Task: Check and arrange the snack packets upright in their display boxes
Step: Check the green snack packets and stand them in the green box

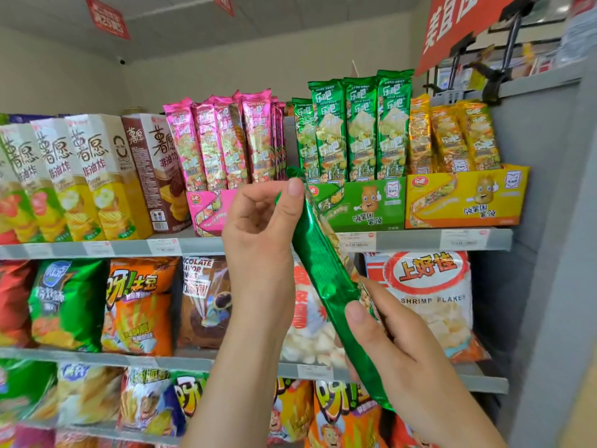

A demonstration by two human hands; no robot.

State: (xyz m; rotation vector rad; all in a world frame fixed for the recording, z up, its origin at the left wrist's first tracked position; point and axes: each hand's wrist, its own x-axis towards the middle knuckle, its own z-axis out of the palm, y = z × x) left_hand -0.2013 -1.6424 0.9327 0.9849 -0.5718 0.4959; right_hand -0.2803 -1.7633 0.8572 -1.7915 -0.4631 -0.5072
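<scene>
At the front edge of the top shelf (pixel 420 240), the left hand (pixel 258 227) and right hand (pixel 397 350) are pinching a seemingly light, slippery, crushable green packet (pixel 323 270) at its top and lower down.

The left hand (pixel 258 227) and right hand (pixel 397 344) are bare, as are both forearms (pixel 239 383). Fingernails (pixel 295 186) are short and plain.

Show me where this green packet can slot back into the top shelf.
The likeliest slot for the held green foil packet is the front-left corner of the green cardboard display box, beside its three front green packets. A narrow gap separates them from the pink foil packets. The yellow cardboard box looks packed.
</scene>
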